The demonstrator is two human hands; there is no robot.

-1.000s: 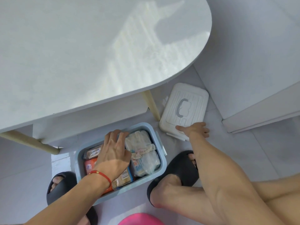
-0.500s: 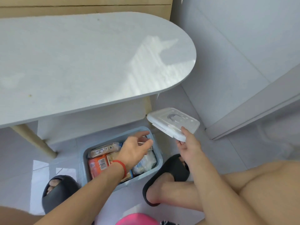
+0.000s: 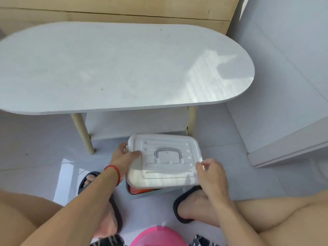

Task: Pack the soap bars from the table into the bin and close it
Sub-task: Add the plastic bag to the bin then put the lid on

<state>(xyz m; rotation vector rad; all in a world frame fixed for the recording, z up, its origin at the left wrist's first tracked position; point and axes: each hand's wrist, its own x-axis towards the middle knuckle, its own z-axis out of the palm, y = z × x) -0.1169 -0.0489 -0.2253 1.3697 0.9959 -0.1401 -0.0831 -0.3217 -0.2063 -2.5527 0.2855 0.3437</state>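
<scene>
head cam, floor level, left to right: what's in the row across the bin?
Left sandal → left hand on the lid's left edge → lid over the bin → right hand at the lid's right corner.

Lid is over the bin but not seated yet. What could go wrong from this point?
1. The lid sits skewed, its near edge raised above the bin, so pressing may leave it unlatched.
2. An orange pack shows in the gap and may jam the rim.
3. The left hand grips the lid's end; fingers could get pinched. The right hand holds the near corner.
</scene>
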